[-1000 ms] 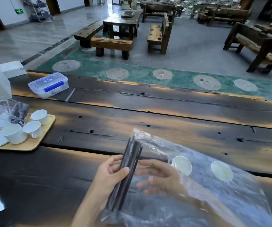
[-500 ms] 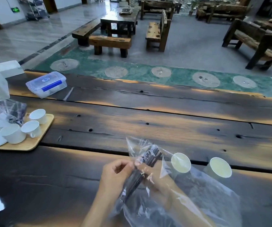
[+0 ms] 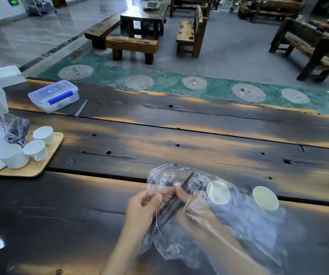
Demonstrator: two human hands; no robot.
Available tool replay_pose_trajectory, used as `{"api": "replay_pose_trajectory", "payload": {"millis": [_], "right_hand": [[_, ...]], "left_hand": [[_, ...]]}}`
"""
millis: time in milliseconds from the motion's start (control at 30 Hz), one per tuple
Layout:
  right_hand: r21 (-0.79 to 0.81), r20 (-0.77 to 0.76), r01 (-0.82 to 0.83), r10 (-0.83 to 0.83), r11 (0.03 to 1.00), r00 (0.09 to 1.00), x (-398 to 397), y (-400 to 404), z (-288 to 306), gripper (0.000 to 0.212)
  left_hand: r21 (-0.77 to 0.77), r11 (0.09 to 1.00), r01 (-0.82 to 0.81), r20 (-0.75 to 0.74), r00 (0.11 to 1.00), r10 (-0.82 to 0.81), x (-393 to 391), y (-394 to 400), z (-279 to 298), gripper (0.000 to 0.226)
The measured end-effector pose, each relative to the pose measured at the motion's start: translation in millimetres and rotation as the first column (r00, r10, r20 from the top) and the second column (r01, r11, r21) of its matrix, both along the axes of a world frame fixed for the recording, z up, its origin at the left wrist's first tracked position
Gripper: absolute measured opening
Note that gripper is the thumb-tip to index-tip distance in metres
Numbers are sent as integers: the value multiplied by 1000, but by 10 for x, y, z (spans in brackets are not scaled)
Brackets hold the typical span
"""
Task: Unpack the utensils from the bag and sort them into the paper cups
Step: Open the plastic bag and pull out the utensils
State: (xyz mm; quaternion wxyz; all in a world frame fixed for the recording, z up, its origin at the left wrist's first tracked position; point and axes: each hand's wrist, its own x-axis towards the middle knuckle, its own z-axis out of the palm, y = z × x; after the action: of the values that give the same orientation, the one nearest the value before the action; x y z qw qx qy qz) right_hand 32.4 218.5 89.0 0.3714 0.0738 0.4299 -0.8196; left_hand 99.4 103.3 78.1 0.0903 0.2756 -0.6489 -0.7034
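Observation:
A clear plastic bag (image 3: 245,225) lies crumpled on the dark wooden table near its front edge. Inside it is a bundle of black utensils (image 3: 171,205), slanting up to the right. My left hand (image 3: 141,209) pinches the bag's open edge from outside. My right hand (image 3: 181,197) is inside the bag, its fingers closed around the bundle. Two white paper cups stand upright just right of the hands: the nearer cup (image 3: 218,192) is seen through the plastic, the farther cup (image 3: 265,198) sits at the bag's edge.
At the left a wooden tray (image 3: 40,167) holds white cups, saucers and another plastic bag (image 3: 7,126). A clear lidded box (image 3: 53,95) with a blue clasp sits at the far left. Wooden benches and tables stand beyond the table.
The bag has dropped lower and crumpled, uncovering the two cups. My right hand went into the bag and closed on the bundle; my left hand shifted from the bundle to the bag's edge.

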Motion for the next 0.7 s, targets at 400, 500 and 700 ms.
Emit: {"api": "replay_pose_trajectory", "payload": {"millis": [400, 500, 700], "right_hand": [[67, -152, 167, -155, 984, 976, -127, 296, 99, 30], [-26, -105, 227, -229, 974, 968, -293, 309, 58, 26], [-117, 38, 312, -310, 943, 950, -729, 411, 3, 25]], "left_hand": [[147, 826, -545, 217, 832, 510, 151, -470, -806, 19], [179, 729, -661, 304, 742, 598, 268, -585, -1059, 20], [208, 454, -866, 389, 499, 774, 510, -788, -1396, 22]]}}
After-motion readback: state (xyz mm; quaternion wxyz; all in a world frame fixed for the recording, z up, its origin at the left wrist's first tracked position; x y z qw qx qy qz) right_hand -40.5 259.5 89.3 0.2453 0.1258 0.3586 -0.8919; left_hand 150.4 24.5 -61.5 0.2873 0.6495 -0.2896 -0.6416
